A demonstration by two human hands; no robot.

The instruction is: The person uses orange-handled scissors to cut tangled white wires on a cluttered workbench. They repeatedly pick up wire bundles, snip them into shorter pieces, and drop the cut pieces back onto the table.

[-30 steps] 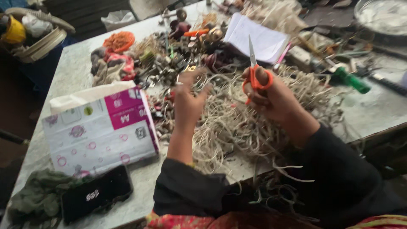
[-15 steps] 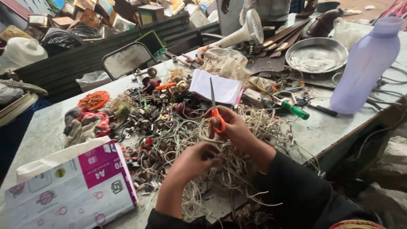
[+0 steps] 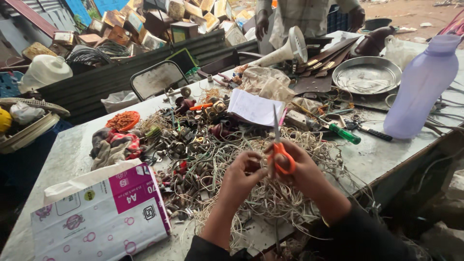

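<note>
1. A cluttered grey worktable is standing in an outdoor scrap yard, with boxes and corrugated sheeting piling up behind it.
2. The right hand is gripping orange-handled scissors, fingers curled through the loops, with the blades pointing up and nearly closed.
3. The left hand is pinching a pale wire strand between thumb and fingertips, holding it just beside the scissors; whether the blades are touching it, I cannot tell.
4. Both hands are hovering over a tangled heap of pale wires spreading across the table's near edge.
5. A white and pink paper pack is lying at the left, a lilac bottle is standing at the right, and a green-handled screwdriver is lying between them.
</note>
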